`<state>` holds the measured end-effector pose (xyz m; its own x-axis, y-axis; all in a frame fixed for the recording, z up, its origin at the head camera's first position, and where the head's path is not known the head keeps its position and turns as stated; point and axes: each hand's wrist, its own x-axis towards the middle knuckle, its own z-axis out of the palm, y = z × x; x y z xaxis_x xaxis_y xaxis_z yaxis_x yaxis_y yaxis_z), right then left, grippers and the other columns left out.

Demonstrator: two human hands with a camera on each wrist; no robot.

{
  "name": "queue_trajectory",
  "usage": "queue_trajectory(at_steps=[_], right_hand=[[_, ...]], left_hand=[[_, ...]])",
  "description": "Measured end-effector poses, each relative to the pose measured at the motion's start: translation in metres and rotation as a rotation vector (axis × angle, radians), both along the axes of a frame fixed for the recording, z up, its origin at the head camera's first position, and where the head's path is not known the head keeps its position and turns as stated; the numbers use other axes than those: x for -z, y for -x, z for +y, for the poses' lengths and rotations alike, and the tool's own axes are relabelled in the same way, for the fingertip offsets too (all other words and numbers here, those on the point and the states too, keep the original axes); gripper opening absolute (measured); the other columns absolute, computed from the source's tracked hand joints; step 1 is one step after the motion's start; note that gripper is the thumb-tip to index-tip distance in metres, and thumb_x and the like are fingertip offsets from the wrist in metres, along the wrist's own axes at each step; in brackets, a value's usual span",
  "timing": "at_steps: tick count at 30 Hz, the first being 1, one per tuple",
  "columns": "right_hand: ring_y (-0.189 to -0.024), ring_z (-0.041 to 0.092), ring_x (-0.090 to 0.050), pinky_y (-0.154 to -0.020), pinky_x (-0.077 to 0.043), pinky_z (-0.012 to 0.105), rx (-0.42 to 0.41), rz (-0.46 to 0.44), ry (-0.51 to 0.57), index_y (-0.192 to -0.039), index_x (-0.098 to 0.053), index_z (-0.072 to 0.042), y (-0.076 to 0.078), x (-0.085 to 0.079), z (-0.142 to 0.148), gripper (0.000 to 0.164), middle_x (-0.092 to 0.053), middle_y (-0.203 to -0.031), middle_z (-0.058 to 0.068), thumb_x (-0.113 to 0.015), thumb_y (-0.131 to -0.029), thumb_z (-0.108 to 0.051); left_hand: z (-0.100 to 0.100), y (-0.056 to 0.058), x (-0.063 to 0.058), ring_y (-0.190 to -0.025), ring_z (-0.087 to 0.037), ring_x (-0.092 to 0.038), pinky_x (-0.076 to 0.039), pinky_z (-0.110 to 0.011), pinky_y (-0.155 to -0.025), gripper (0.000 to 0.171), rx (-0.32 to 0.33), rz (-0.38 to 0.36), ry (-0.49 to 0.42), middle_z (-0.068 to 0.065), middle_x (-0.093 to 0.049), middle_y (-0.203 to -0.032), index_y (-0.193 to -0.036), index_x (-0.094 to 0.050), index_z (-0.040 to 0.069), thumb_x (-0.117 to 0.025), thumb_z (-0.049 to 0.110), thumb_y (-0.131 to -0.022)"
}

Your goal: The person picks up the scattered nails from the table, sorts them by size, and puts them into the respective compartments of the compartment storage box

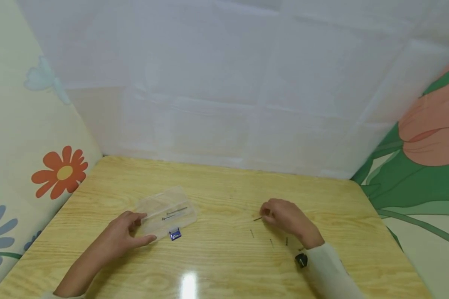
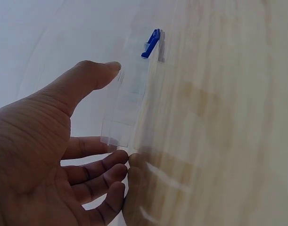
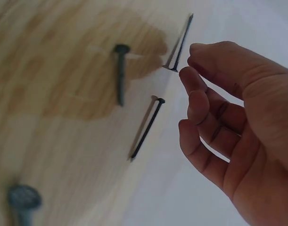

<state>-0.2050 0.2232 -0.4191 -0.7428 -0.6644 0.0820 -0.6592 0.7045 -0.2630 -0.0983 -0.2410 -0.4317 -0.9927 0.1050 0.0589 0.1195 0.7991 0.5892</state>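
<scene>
At the left of the table stands a clear plastic box, its lid folded back, with a blue latch on the near side. A few nails lie in it. My left hand is at the box's left end, thumb by the near edge and fingers at the corner, loosely bent. My right hand hovers low over the table, thumb and index fingertips close together beside a dark nail. That nail lies just past the fingertips, not between them. Another nail lies near the fingers.
More loose nails lie on the wooden table between the right hand and the near side. A small black device sits at the right wrist. White sheeting rises behind the table, with flower-printed panels on both sides.
</scene>
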Motion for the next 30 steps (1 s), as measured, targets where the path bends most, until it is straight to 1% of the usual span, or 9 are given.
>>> queue_trajectory(at_steps=[4,10,14,21,25,30], right_hand=[[-0.086,0.014,-0.065,-0.076,-0.055,0.035,0.008,0.001,-0.007,-0.103,-0.076,-0.012,0.0004,0.0037,0.0026,0.007,-0.068,-0.096,-0.003,-0.072,-0.097,-0.012],[-0.082,0.011,-0.064,-0.073,-0.054,0.033,-0.013,0.020,-0.005,-0.100,-0.076,-0.011,0.0005,0.0060,0.0065,0.006,-0.068,-0.094,-0.004,-0.072,-0.097,-0.008],[-0.082,0.010,-0.064,-0.072,-0.054,0.033,-0.017,0.025,0.001,-0.100,-0.076,-0.013,-0.0002,0.0064,0.0074,0.007,-0.068,-0.094,-0.004,-0.072,-0.098,-0.009],[-0.081,0.009,-0.063,-0.072,-0.054,0.033,-0.003,0.023,-0.012,-0.099,-0.076,-0.014,-0.0002,0.0065,0.0063,0.007,-0.068,-0.094,-0.005,-0.071,-0.097,-0.009],[-0.080,0.009,-0.063,-0.071,-0.053,0.032,-0.002,0.025,-0.014,-0.098,-0.076,-0.013,0.0007,0.0066,0.0057,0.008,-0.068,-0.093,-0.004,-0.071,-0.097,-0.007],[-0.075,0.006,-0.059,-0.068,-0.051,0.030,-0.010,0.011,-0.003,-0.094,-0.075,-0.014,0.0029,0.0075,0.0058,0.010,-0.068,-0.090,-0.005,-0.070,-0.095,-0.005]], left_hand=[[0.0012,-0.0006,-0.0008,-0.086,-0.023,-0.052,-0.048,-0.044,-0.074,0.080,-0.004,-0.016,0.001,-0.007,-0.059,-0.101,-0.125,-0.064,-0.013,-0.091,0.044,-0.077],[0.0033,-0.0001,-0.0020,-0.086,-0.023,-0.053,-0.048,-0.042,-0.074,0.081,-0.009,-0.028,-0.001,-0.007,-0.059,-0.101,-0.127,-0.063,-0.013,-0.090,0.045,-0.077],[0.0037,0.0005,-0.0018,-0.085,-0.021,-0.053,-0.047,-0.039,-0.072,0.082,-0.014,-0.026,0.005,-0.006,-0.059,-0.100,-0.128,-0.063,-0.012,-0.090,0.046,-0.077],[0.0025,-0.0004,-0.0021,-0.084,-0.021,-0.051,-0.046,-0.038,-0.069,0.081,-0.008,-0.014,0.011,-0.005,-0.057,-0.098,-0.127,-0.064,-0.013,-0.090,0.046,-0.077],[0.0021,-0.0010,-0.0027,-0.084,-0.021,-0.051,-0.047,-0.038,-0.069,0.081,-0.006,-0.005,0.012,-0.005,-0.057,-0.098,-0.127,-0.064,-0.013,-0.091,0.045,-0.077],[0.0018,-0.0011,-0.0031,-0.084,-0.021,-0.052,-0.047,-0.040,-0.070,0.080,-0.007,-0.004,0.006,-0.006,-0.058,-0.098,-0.126,-0.064,-0.013,-0.091,0.044,-0.077]])
